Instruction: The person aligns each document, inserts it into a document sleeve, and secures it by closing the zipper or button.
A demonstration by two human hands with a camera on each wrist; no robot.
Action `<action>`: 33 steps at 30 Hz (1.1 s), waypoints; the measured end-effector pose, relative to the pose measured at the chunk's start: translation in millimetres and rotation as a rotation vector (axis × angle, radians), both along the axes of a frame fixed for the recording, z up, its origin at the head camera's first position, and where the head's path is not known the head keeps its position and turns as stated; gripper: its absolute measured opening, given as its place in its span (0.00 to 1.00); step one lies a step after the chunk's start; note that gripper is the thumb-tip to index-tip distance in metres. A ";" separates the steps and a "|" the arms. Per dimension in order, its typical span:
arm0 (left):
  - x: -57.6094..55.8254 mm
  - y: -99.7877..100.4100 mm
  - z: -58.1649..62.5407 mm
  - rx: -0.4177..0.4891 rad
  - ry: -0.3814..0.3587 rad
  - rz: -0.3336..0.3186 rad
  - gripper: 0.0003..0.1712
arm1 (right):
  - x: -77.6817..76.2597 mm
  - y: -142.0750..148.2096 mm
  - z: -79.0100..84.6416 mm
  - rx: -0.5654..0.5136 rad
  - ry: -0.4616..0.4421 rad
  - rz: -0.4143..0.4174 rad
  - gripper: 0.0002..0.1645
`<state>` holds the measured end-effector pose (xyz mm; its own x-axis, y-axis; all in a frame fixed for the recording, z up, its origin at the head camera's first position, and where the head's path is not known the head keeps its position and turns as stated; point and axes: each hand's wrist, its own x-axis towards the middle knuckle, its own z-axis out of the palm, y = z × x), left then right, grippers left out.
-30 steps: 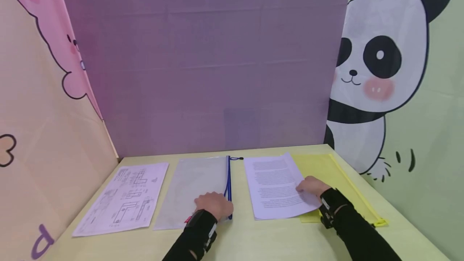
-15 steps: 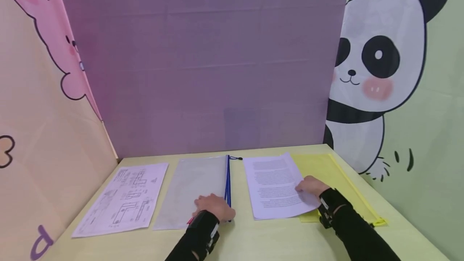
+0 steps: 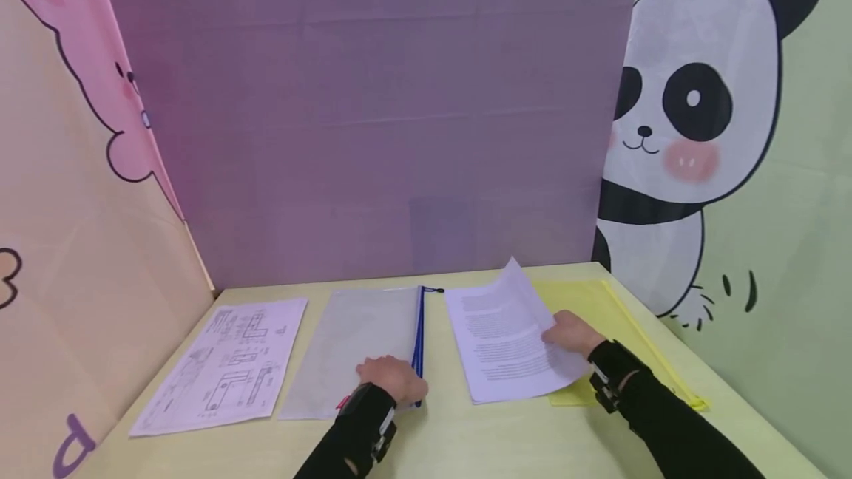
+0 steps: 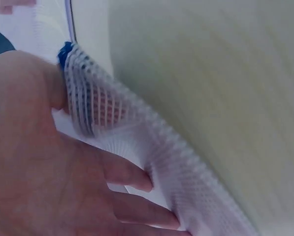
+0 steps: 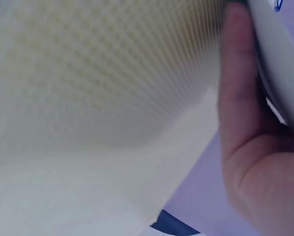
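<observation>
My left hand (image 3: 393,379) is at the near right corner of a translucent mesh zipper pouch (image 3: 359,324) with a blue zip (image 3: 418,331) and a small red tag. In the left wrist view the mesh corner (image 4: 95,98) is lifted, with the thumb behind it and the fingertips against its near side. My right hand (image 3: 571,333) pinches the right edge of a printed text sheet (image 3: 502,350). That sheet's far right corner curls up. Beneath its right side lies a yellow zipper pouch (image 3: 606,316), partly covered by the sheet and the hand.
A sheet with technical drawings (image 3: 226,361) lies flat at the left of the pale yellow table (image 3: 479,442). A purple backdrop (image 3: 366,117) stands behind, and cartoon-printed side walls enclose the table at both sides.
My right hand has risen slightly with the text sheet, whose far corner now stands higher. The left hand stays at the pouch corner, its fingers shifting slightly.
</observation>
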<state>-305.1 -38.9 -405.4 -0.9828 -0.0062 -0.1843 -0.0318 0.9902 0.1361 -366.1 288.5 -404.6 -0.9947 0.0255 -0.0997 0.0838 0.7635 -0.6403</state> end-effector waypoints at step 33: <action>-2.2 -6.9 -3.1 0.070 0.011 -0.041 0.27 | 2.9 -38.7 42.8 -0.429 0.275 -0.147 0.25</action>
<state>-307.3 -45.8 -408.5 -0.9839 0.0466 -0.1725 0.0104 0.9787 0.2051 -363.3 249.9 -361.8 -0.9746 0.1807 0.1324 -0.0451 0.4206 -0.9061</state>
